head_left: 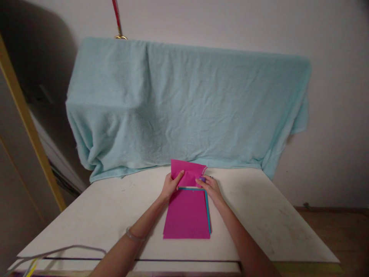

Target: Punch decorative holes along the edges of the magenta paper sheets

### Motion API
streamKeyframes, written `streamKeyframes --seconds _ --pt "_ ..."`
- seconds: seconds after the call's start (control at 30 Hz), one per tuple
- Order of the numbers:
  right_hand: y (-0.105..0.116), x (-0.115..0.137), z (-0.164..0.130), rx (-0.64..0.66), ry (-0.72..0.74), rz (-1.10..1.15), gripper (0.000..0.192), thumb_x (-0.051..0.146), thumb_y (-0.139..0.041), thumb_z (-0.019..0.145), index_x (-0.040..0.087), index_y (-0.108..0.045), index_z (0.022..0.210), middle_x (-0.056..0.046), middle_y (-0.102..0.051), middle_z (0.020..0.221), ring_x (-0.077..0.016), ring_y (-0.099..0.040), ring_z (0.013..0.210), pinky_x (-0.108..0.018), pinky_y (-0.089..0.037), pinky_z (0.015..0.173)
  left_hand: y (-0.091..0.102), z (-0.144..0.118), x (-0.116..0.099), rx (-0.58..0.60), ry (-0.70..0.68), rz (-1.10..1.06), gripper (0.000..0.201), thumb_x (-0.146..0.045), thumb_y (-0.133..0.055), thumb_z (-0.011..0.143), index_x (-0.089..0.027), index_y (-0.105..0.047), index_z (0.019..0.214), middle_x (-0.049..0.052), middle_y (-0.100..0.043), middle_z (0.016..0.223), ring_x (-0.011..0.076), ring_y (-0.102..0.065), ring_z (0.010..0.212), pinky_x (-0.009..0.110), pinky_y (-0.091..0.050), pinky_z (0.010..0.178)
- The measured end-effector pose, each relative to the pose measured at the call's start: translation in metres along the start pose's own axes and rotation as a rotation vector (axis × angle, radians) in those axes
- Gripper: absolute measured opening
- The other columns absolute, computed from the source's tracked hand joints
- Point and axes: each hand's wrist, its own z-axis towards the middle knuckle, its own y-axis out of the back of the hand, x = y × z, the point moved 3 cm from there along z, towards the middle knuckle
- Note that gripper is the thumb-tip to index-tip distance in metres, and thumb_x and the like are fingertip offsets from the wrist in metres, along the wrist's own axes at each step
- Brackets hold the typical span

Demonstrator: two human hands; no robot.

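A pink sheet of paper (pixel 188 169) is held up above the table, tilted towards me. My left hand (pixel 172 184) grips its left side, with the thumb lying across the front. At the lower right corner of that sheet, my right hand (pixel 210 185) is closed around a small purple object (pixel 202 179) whose kind I cannot make out. A whitish patterned strip shows along the sheet's right edge. Just below both hands lies a stack of coloured paper (pixel 188 215), magenta on top, with blue edges showing at the right and back.
The white table (pixel 253 215) has a light blue cloth (pixel 184 104) draped behind it. A grey cable (pixel 75 247) runs along the front left edge. On the far left stands a yellow-edged frame (pixel 31 123). A red strap (pixel 116 17) hangs on the wall.
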Motion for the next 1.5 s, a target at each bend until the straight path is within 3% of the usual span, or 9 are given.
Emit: streamKeyframes --seconds 0.27,0.57,0.77,1.03,1.2,1.5 --pt "0.002 0.001 -0.003 -0.131 0.044 -0.048 0.035 0.048 -0.073 0.068 0.016 -0.069 0.078 -0.001 -0.063 0.066 -0.0154 -0.054 0.058 -0.024 -0.042 0.054 -0.006 -0.003 -0.002 0.069 0.026 0.011 0.045 -0.057 -0.059 0.079 -0.015 -0.051 0.065 -0.004 -0.045 0.039 0.0066 -0.038 0.032 0.016 -0.026 0.033" --pt "0.000 0.007 -0.004 -0.069 0.038 -0.005 0.032 0.045 -0.073 0.070 0.015 -0.068 0.079 -0.001 -0.064 0.069 -0.0145 -0.054 0.059 -0.024 -0.045 0.056 -0.002 -0.004 -0.001 0.053 0.015 -0.032 0.044 -0.057 -0.062 0.076 -0.014 -0.055 0.071 -0.003 -0.049 0.042 0.0068 -0.037 0.030 0.017 -0.024 0.031" --pt "0.000 0.005 -0.002 -0.103 0.095 -0.020 0.033 0.044 -0.076 0.068 0.015 -0.067 0.078 -0.001 -0.063 0.070 -0.0134 -0.055 0.060 -0.022 -0.044 0.056 0.001 -0.002 -0.005 0.032 -0.016 -0.068 0.043 -0.055 -0.064 0.075 -0.013 -0.056 0.073 -0.001 -0.054 0.047 0.0094 -0.046 0.032 0.019 -0.035 0.034" --pt "0.001 0.007 -0.002 -0.053 -0.078 0.125 0.036 0.049 -0.074 0.066 0.016 -0.066 0.079 0.000 -0.062 0.073 -0.0155 -0.057 0.063 -0.028 -0.054 0.057 0.003 0.005 0.002 -0.021 -0.008 -0.110 0.045 -0.054 -0.067 0.073 -0.011 -0.060 0.085 0.002 -0.061 0.059 0.0109 -0.051 0.037 0.022 -0.043 0.034" --pt "0.009 0.013 -0.003 -0.120 -0.123 0.192 0.040 0.054 -0.069 0.072 0.017 -0.065 0.087 -0.006 -0.069 0.081 -0.0196 -0.065 0.070 -0.029 -0.055 0.060 0.006 0.006 0.002 -0.067 0.028 -0.144 0.048 -0.054 -0.070 0.069 -0.010 -0.062 0.086 0.003 -0.061 0.064 0.0107 -0.052 0.041 0.021 -0.042 0.034" --pt "0.020 0.018 -0.003 -0.211 -0.176 0.307 0.042 0.059 -0.062 0.078 0.018 -0.060 0.083 -0.010 -0.072 0.080 -0.0209 -0.068 0.066 -0.029 -0.053 0.060 0.006 0.004 -0.002 -0.083 0.043 -0.176 0.050 -0.053 -0.071 0.067 -0.010 -0.064 0.090 0.006 -0.065 0.073 0.0121 -0.055 0.048 0.019 -0.040 0.035"
